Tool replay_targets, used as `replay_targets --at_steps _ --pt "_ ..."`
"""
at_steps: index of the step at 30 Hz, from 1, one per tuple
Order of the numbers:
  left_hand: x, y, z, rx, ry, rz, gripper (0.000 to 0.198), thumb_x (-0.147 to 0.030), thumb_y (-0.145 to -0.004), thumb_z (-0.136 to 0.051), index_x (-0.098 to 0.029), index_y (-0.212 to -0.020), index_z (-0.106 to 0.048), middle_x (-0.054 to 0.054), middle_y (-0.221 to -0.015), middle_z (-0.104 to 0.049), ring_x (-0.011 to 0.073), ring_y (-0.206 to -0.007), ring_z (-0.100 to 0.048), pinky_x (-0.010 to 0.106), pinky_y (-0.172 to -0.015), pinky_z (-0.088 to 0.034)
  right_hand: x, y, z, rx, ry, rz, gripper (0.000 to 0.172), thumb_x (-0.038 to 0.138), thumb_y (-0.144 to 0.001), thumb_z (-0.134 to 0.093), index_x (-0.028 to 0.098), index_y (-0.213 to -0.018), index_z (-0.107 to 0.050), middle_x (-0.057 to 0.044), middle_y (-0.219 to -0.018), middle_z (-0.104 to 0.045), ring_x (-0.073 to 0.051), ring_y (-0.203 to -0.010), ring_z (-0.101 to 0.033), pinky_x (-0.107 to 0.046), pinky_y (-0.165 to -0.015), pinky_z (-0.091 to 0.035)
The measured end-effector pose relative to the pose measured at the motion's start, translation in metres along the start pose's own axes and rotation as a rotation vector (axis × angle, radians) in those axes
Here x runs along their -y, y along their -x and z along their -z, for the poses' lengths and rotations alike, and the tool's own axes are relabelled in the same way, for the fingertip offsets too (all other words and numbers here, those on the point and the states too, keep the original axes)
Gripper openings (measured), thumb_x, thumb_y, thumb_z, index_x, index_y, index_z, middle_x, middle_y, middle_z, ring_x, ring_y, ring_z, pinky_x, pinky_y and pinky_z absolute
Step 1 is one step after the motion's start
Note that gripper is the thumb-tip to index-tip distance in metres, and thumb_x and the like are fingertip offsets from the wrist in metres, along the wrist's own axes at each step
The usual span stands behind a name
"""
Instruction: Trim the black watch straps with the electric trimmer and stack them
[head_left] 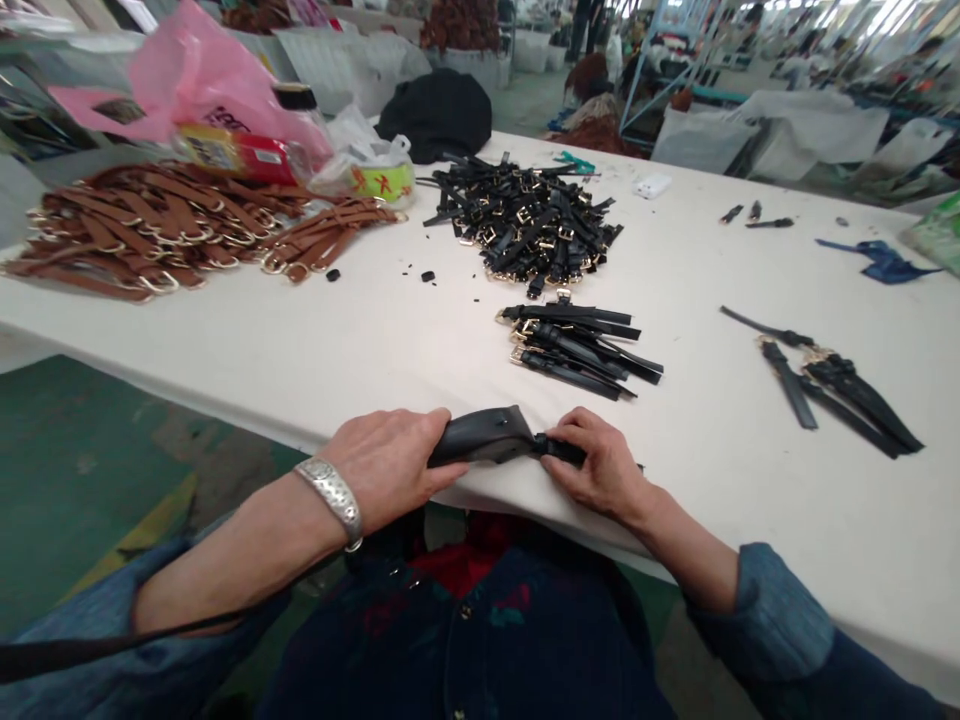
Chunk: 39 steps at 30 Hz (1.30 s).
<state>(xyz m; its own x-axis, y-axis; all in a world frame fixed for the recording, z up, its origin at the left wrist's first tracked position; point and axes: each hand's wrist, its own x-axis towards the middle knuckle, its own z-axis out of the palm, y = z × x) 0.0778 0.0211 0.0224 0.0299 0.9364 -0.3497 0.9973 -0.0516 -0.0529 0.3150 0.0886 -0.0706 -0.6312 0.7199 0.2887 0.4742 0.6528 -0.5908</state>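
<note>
Close to the table's front edge, my left hand is wrapped round a smooth black hand-held tool; its exact kind is unclear. The tool's wide end points right and meets the end of a short black strap. My right hand pinches that strap between thumb and fingers, covering much of it. Just beyond the hands lies a small row of black buckle straps with gold-coloured buckles. A larger heap of similar black straps sits behind the row.
Brown straps with metal rings are piled at the left, beside a pink plastic bag. More black straps lie at the right, near a blue cloth scrap. A black cap-like item rests at the table's far edge.
</note>
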Motion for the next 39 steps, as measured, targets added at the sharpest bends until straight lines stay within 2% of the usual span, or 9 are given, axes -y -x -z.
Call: replay_targets --at_steps 5,10,12,16,21,25,31,36,39 --pt "-0.004 -0.003 0.002 0.029 0.052 0.014 0.047 -0.061 -0.077 -0.04 -0.021 -0.092 -0.059 0.011 -0.075 -0.068 0.0285 -0.07 -0.064 0.035 -0.059 -0.041 0.003 -0.003 0.002 -0.031 0.025 -0.005 0.012 0.017 -0.065 -0.062 0.017 -0.077 -0.059 -0.006 -0.083 -0.055 -0.018 -0.078 -0.053 -0.031 -0.071 -0.046" --pt "-0.003 -0.002 0.0 0.026 0.094 0.02 0.047 -0.06 -0.077 -0.041 -0.021 -0.092 -0.059 0.01 -0.075 -0.068 0.0275 -0.07 -0.064 0.035 -0.06 -0.041 0.003 0.001 0.012 0.075 0.041 0.024 0.008 0.017 -0.068 -0.06 0.018 -0.074 -0.054 -0.006 -0.091 -0.056 -0.016 -0.078 -0.054 -0.028 -0.069 -0.046" --pt "-0.002 -0.002 -0.002 0.022 0.102 0.022 0.047 -0.06 -0.076 -0.041 -0.021 -0.093 -0.059 0.011 -0.076 -0.069 0.0277 -0.071 -0.064 0.035 -0.06 -0.041 0.001 0.005 0.016 0.084 0.041 0.006 0.009 0.015 -0.068 -0.059 0.018 -0.075 -0.056 -0.006 -0.092 -0.056 -0.016 -0.079 -0.055 -0.029 -0.071 -0.047" --pt "0.001 0.001 -0.003 0.037 0.137 0.025 0.045 -0.06 -0.077 -0.041 -0.021 -0.09 -0.06 0.01 -0.076 -0.068 0.0264 -0.069 -0.064 0.034 -0.059 -0.041 0.0 0.013 0.015 0.014 -0.019 -0.039 0.013 0.013 -0.07 -0.059 0.018 -0.082 -0.061 -0.006 -0.092 -0.057 -0.016 -0.082 -0.055 -0.029 -0.075 -0.047" --pt "0.003 0.007 0.0 0.032 0.07 0.009 0.044 -0.058 -0.077 -0.04 -0.021 -0.09 -0.06 0.01 -0.073 -0.068 0.0271 -0.069 -0.064 0.034 -0.059 -0.04 0.0 0.015 0.01 0.009 -0.103 -0.048 0.028 0.011 -0.069 -0.059 0.02 -0.095 -0.064 -0.005 -0.093 -0.058 -0.016 -0.081 -0.057 -0.029 -0.074 -0.048" --pt "-0.004 0.004 0.002 0.02 0.017 0.001 0.045 -0.059 -0.078 -0.038 -0.022 -0.091 -0.06 0.009 -0.073 -0.068 0.0272 -0.069 -0.064 0.034 -0.058 -0.04 -0.001 0.012 0.01 0.012 -0.125 -0.052 0.025 0.01 -0.069 -0.059 0.02 -0.092 -0.066 -0.004 -0.089 -0.058 -0.015 -0.079 -0.057 -0.028 -0.073 -0.048" --pt "-0.017 -0.015 0.007 -0.003 0.036 0.021 0.046 -0.059 -0.077 -0.039 -0.021 -0.095 -0.059 0.01 -0.077 -0.069 0.0258 -0.072 -0.064 0.033 -0.058 -0.039 0.001 0.01 0.013 0.044 -0.111 -0.065 0.023 0.012 -0.069 -0.061 0.018 -0.09 -0.067 -0.005 -0.088 -0.058 -0.016 -0.08 -0.057 -0.03 -0.075 -0.047" --pt "-0.003 -0.014 0.007 0.005 0.029 0.014 0.048 -0.061 -0.076 -0.039 -0.021 -0.093 -0.059 0.01 -0.075 -0.068 0.0252 -0.07 -0.063 0.032 -0.057 -0.038 0.001 0.011 0.013 0.038 -0.123 -0.067 0.024 0.012 -0.07 -0.06 0.018 -0.092 -0.066 -0.005 -0.088 -0.059 -0.016 -0.08 -0.057 -0.029 -0.074 -0.047" --pt "0.008 -0.005 0.006 0.047 0.071 0.011 0.048 -0.062 -0.075 -0.041 -0.022 -0.091 -0.061 0.009 -0.074 -0.068 0.0244 -0.067 -0.063 0.032 -0.057 -0.039 0.0 0.012 0.012 0.027 -0.104 -0.066 0.032 0.012 -0.071 -0.06 0.019 -0.102 -0.063 -0.004 -0.088 -0.06 -0.017 -0.081 -0.056 -0.031 -0.074 -0.047"
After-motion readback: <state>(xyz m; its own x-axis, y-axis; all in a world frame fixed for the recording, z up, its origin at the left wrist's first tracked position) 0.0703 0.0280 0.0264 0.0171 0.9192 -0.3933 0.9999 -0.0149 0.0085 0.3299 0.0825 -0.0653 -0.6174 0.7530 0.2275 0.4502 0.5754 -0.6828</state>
